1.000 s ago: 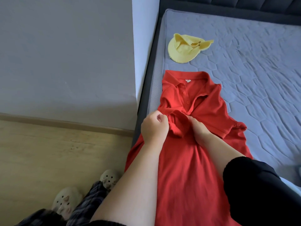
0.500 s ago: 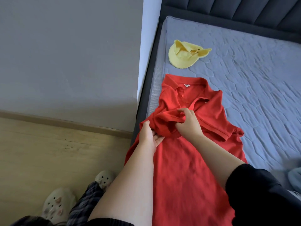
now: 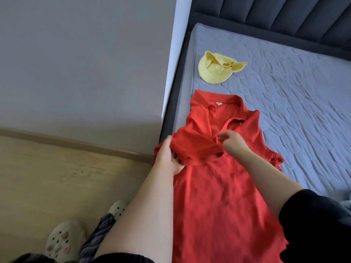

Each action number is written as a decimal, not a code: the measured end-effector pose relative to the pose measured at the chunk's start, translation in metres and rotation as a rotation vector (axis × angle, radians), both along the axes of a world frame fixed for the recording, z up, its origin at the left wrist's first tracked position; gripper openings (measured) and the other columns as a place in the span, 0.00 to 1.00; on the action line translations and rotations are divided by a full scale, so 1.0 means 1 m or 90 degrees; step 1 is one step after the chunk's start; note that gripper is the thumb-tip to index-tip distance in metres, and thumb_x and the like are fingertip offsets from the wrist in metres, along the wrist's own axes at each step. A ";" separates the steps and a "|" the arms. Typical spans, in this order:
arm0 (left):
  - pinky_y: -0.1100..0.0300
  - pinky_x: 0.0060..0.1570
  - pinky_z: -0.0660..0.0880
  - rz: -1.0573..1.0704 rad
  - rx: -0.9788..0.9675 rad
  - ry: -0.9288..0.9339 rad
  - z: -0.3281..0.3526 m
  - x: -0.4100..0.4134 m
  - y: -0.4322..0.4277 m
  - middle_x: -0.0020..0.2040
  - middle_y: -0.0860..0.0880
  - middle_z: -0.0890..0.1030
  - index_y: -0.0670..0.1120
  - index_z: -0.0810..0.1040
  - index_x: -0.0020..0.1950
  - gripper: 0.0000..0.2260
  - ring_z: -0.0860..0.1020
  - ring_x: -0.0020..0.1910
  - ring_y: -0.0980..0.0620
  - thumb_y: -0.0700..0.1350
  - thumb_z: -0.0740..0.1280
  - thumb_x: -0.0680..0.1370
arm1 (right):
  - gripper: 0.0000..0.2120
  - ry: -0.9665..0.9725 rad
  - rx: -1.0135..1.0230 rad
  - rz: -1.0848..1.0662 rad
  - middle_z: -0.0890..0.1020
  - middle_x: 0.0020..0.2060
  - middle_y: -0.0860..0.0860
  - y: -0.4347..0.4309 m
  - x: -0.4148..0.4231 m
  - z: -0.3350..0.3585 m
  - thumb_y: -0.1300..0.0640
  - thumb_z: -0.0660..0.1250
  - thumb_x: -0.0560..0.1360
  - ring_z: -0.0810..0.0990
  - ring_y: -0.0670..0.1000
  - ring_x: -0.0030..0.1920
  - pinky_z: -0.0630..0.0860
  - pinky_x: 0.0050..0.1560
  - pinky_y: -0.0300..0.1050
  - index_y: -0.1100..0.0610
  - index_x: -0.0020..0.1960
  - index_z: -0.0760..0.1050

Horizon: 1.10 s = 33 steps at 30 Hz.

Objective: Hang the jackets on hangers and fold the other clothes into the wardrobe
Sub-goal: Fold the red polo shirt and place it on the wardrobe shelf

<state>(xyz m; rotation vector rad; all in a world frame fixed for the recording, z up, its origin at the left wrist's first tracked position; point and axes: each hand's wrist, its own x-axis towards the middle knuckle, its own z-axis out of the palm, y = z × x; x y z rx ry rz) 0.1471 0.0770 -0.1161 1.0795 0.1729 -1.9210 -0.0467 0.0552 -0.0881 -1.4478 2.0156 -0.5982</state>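
- The fingers [image 3: 177,160] of the left hand [image 3: 167,158] are being curled under the edge of a folded sleeve [image 3: 195,145], with the thumb being pressed on top, so the cloth is being gripped there.
- The fingers [image 3: 221,136] of the right hand [image 3: 234,142] are being held loosely bent at the button placket; whether any cloth is being pinched by them cannot be told.
- The folded sleeve is being held across the chest of the red polo shirt [image 3: 218,196], between the two hands.
- The red polo shirt is being laid face up along the left edge of the mattress [image 3: 284,95], with its collar [image 3: 216,100] pointing away from the person and its hem toward the bottom of the view.
- The right forearm is being stretched over the shirt's body, and a black sleeve [image 3: 313,215] is being worn pushed up above it.
- A yellow hat [image 3: 216,71] is being left on the mattress just beyond the collar, apart from the shirt.
- The mattress is being bordered at its far side by a dark padded headboard [image 3: 284,19].
- To the left, a grey wall [image 3: 76,63] is being met by a wooden floor [image 3: 57,177], where pale clogs [image 3: 62,242] are being worn.
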 end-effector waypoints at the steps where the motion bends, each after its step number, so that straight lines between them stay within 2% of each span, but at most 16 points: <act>1: 0.52 0.40 0.78 -0.038 -0.001 -0.065 0.000 -0.003 -0.003 0.46 0.46 0.80 0.45 0.76 0.58 0.14 0.79 0.45 0.48 0.50 0.69 0.77 | 0.16 -0.005 -0.042 -0.041 0.81 0.53 0.57 -0.004 0.004 0.003 0.70 0.57 0.73 0.78 0.56 0.56 0.70 0.52 0.40 0.62 0.57 0.77; 4: 0.61 0.24 0.77 -0.072 -0.004 -0.158 -0.005 -0.006 -0.005 0.38 0.45 0.80 0.40 0.77 0.58 0.12 0.79 0.31 0.51 0.32 0.63 0.76 | 0.16 -0.042 -0.074 -0.075 0.79 0.53 0.53 -0.020 0.026 0.010 0.62 0.63 0.76 0.78 0.53 0.53 0.67 0.47 0.36 0.61 0.63 0.73; 7: 0.59 0.33 0.79 -0.060 -0.049 -0.102 -0.008 -0.006 0.006 0.31 0.45 0.81 0.38 0.77 0.47 0.12 0.80 0.27 0.51 0.28 0.56 0.75 | 0.26 -0.078 -0.045 -0.086 0.78 0.58 0.55 -0.046 0.045 0.008 0.49 0.68 0.75 0.76 0.55 0.61 0.69 0.59 0.43 0.62 0.68 0.70; 8: 0.56 0.39 0.79 -0.055 -0.066 -0.103 -0.011 -0.007 0.008 0.34 0.45 0.82 0.38 0.77 0.49 0.12 0.81 0.31 0.50 0.28 0.57 0.75 | 0.25 -0.075 -0.029 -0.086 0.79 0.57 0.55 -0.054 0.049 0.007 0.45 0.67 0.75 0.76 0.56 0.60 0.70 0.58 0.45 0.62 0.64 0.73; 9: 0.53 0.45 0.78 -0.045 -0.083 -0.103 -0.014 -0.008 0.010 0.40 0.43 0.83 0.38 0.78 0.53 0.13 0.82 0.37 0.49 0.28 0.58 0.75 | 0.22 -0.078 -0.012 -0.080 0.80 0.50 0.53 -0.061 0.053 0.006 0.43 0.67 0.75 0.77 0.55 0.54 0.71 0.53 0.45 0.62 0.57 0.76; 11: 0.51 0.49 0.77 -0.016 -0.109 -0.048 -0.018 -0.009 0.010 0.52 0.42 0.82 0.41 0.77 0.60 0.12 0.81 0.49 0.46 0.35 0.63 0.78 | 0.17 -0.111 0.003 -0.064 0.74 0.34 0.49 -0.072 0.061 0.009 0.45 0.66 0.76 0.74 0.51 0.41 0.69 0.39 0.41 0.60 0.46 0.76; 14: 0.48 0.59 0.73 0.075 -0.106 0.101 -0.018 -0.010 0.008 0.61 0.41 0.79 0.41 0.75 0.64 0.14 0.77 0.60 0.45 0.45 0.61 0.81 | 0.10 -0.200 -0.071 -0.138 0.71 0.32 0.48 -0.089 0.057 0.015 0.54 0.66 0.78 0.71 0.50 0.40 0.67 0.31 0.36 0.60 0.47 0.79; 15: 0.47 0.63 0.70 0.118 -0.104 0.138 -0.021 -0.010 0.008 0.62 0.41 0.78 0.41 0.74 0.65 0.15 0.76 0.62 0.44 0.45 0.60 0.82 | 0.09 -0.215 -0.081 -0.184 0.73 0.34 0.49 -0.092 0.051 0.016 0.55 0.65 0.78 0.72 0.50 0.42 0.68 0.33 0.35 0.60 0.51 0.79; 17: 0.45 0.67 0.68 0.180 -0.104 0.155 -0.029 -0.013 0.009 0.63 0.40 0.78 0.42 0.73 0.67 0.14 0.76 0.61 0.43 0.42 0.57 0.83 | 0.14 -0.241 -0.030 -0.261 0.74 0.39 0.50 -0.091 0.039 0.012 0.57 0.64 0.77 0.73 0.50 0.45 0.72 0.42 0.41 0.62 0.61 0.76; 19: 0.43 0.66 0.69 0.183 -0.093 0.135 -0.035 -0.016 0.013 0.61 0.40 0.79 0.43 0.75 0.64 0.13 0.78 0.58 0.43 0.40 0.55 0.83 | 0.17 -0.294 0.032 -0.301 0.74 0.39 0.51 -0.087 0.030 0.001 0.58 0.66 0.76 0.75 0.51 0.46 0.75 0.49 0.46 0.63 0.62 0.73; 22: 0.46 0.57 0.76 0.137 -0.093 0.128 -0.033 -0.013 0.021 0.58 0.41 0.81 0.43 0.76 0.64 0.13 0.80 0.57 0.44 0.39 0.59 0.81 | 0.20 -0.378 0.077 -0.292 0.81 0.48 0.53 -0.083 0.032 -0.008 0.49 0.73 0.70 0.81 0.55 0.49 0.78 0.54 0.57 0.59 0.57 0.75; 25: 0.52 0.45 0.81 0.090 -0.102 0.122 -0.024 -0.010 0.021 0.54 0.42 0.83 0.42 0.76 0.64 0.14 0.82 0.51 0.46 0.41 0.65 0.79 | 0.14 -0.364 0.137 -0.171 0.80 0.50 0.54 -0.081 0.037 -0.005 0.48 0.72 0.73 0.80 0.54 0.44 0.79 0.52 0.55 0.57 0.50 0.76; 27: 0.54 0.41 0.82 0.066 -0.085 0.100 -0.019 -0.011 0.020 0.50 0.43 0.84 0.42 0.76 0.64 0.15 0.84 0.44 0.47 0.38 0.66 0.78 | 0.12 -0.349 0.108 -0.124 0.80 0.52 0.54 -0.082 0.035 0.001 0.48 0.70 0.74 0.80 0.54 0.47 0.77 0.57 0.55 0.57 0.47 0.76; 28: 0.55 0.39 0.82 0.058 -0.079 0.099 -0.017 -0.012 0.020 0.48 0.44 0.84 0.41 0.76 0.65 0.15 0.84 0.42 0.48 0.37 0.65 0.78 | 0.14 -0.357 0.077 -0.136 0.81 0.53 0.54 -0.083 0.033 0.004 0.46 0.70 0.74 0.80 0.54 0.50 0.76 0.60 0.56 0.57 0.49 0.77; 30: 0.55 0.35 0.82 0.042 -0.071 0.092 -0.014 -0.014 0.022 0.47 0.43 0.84 0.42 0.75 0.65 0.15 0.84 0.39 0.48 0.35 0.63 0.78 | 0.19 -0.399 0.057 -0.153 0.79 0.50 0.53 -0.077 0.027 0.011 0.42 0.67 0.75 0.79 0.55 0.50 0.76 0.56 0.54 0.57 0.55 0.74; 33: 0.55 0.33 0.81 0.017 -0.086 0.028 -0.014 -0.017 0.025 0.51 0.44 0.83 0.45 0.76 0.62 0.14 0.83 0.43 0.48 0.35 0.64 0.79 | 0.20 -0.325 0.224 -0.040 0.73 0.47 0.52 -0.053 0.015 0.012 0.41 0.64 0.76 0.76 0.56 0.49 0.74 0.49 0.51 0.53 0.60 0.68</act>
